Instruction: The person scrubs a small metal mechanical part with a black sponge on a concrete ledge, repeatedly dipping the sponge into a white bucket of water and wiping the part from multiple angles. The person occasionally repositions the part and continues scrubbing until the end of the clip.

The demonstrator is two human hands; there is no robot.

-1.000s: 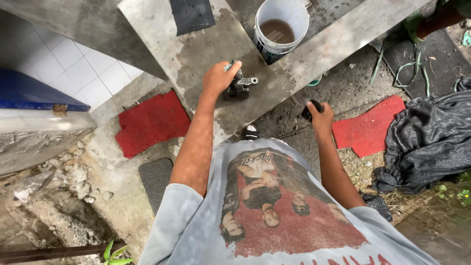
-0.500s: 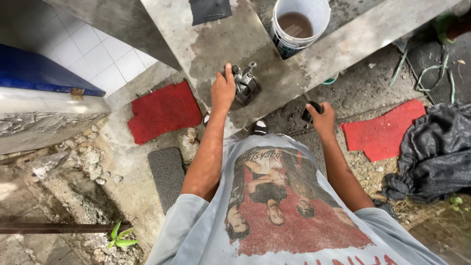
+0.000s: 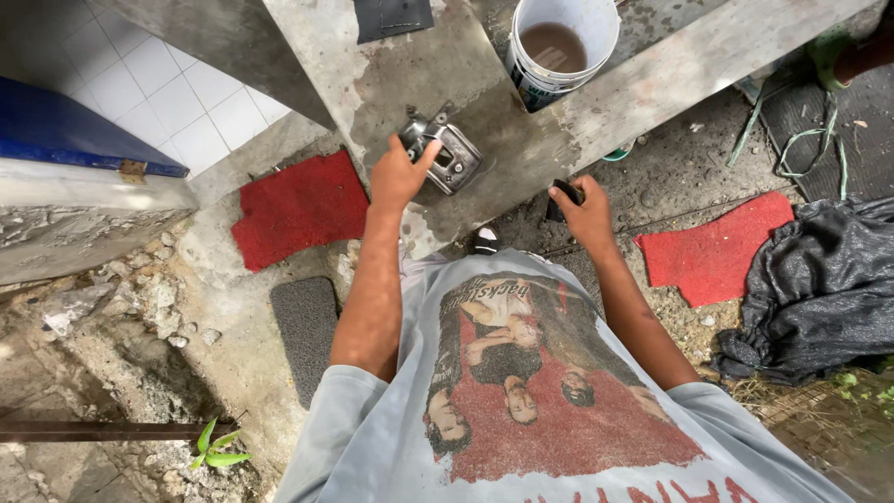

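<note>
While the left hand rests its fingers on the near-left end of the metal part, which lies slanting on the concrete slab, the right hand, farther right, is closed around a small dark piece.

1. The left hand rests its fingers on a grey cast-metal part with a rectangular opening, which lies on the wet grey concrete slab.
2. The right hand grips a small black object, down off the slab's edge.
3. Beyond both hands, a white plastic bucket of brown water stands on the slab.
4. Left of the left hand lies a red carpet piece.
5. Right of the right hand lie another red piece and a crumpled black cloth.
</note>
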